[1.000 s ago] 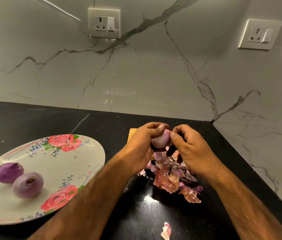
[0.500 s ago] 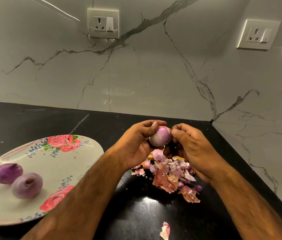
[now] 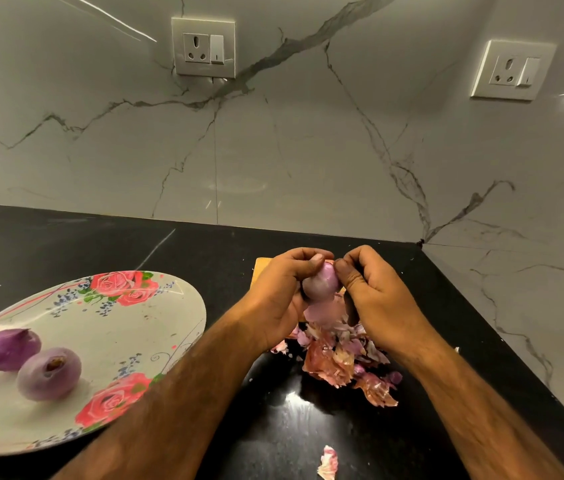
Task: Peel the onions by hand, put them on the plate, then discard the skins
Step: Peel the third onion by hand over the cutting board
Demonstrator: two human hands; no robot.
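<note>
- Here the left hand (image 3: pixel 284 299) grips the onion (image 3: pixel 322 284) from the left, thumb (image 3: pixel 315 262) curled over its top
- The right hand (image 3: pixel 377 299) closes on it from the right, thumb tip (image 3: pixel 342 271) pressed to its upper side, fingers curled underneath
- The onion sits between both hands, raised off the counter (image 3: pixel 273 427), its long axis seemingly near upright
- A pale skin flap (image 3: pixel 325 311) hangs from its underside, nearer the right fingers, so the next pull probably runs downward
- The pile of skins (image 3: pixel 339 358) lies directly below; a stray scrap (image 3: pixel 328 462) lies nearer
- The plate (image 3: pixel 155 306), holding two peeled onions (image 3: pixel 50 372), lies well to the left, on the left hand's side
</note>
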